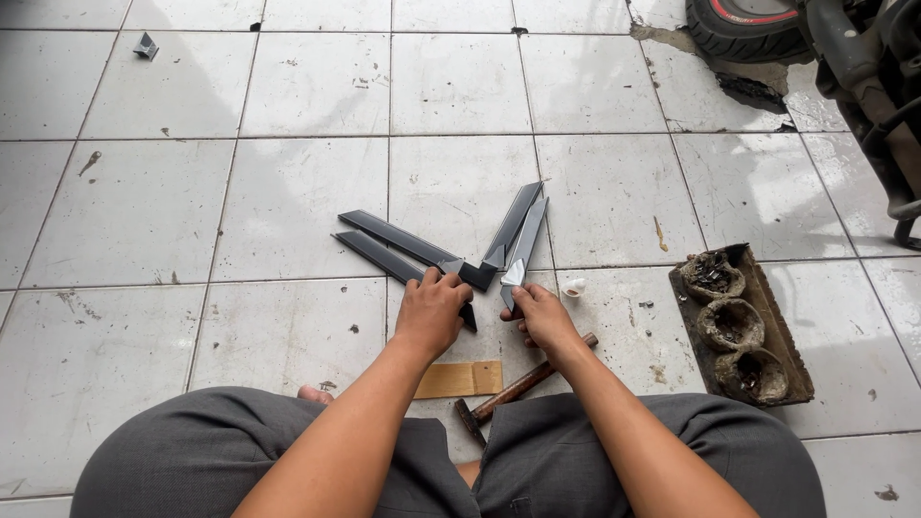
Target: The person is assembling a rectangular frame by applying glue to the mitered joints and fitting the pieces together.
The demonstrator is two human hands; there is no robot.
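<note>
1. Firstly, the left hand [432, 312] has its fingers curled down over the near ends of two dark strips [398, 247]; it presses them against the floor tile [288, 331], fingers together rather than spread.
2. The right hand [542, 317] pinches the near end of a paler grey strip [524, 245], thumb and fingers closed round its pale tip, knuckles toward the camera.
3. Beside the grey strip lies another dark strip [510, 228], touching it along its length; both pairs fan outward from the hands in a V.
4. The strips look long, thin, stiff and light, probably moulded plastic or painted metal trim. Their smooth faces may slip, so a hold at the ends, as here, or across the width near the middle seems safest; the pointed tips look easiest to chip or bend.
5. Just right of the right hand sits a small white cap-like object [574, 287].
6. Nearer the knees lie a hammer [523, 386] and a flat wooden piece [460, 380].
7. Farther right stands a dirty tray [782, 336] holding three crusted cups; a tyre [743, 29] shows at the top edge.
</note>
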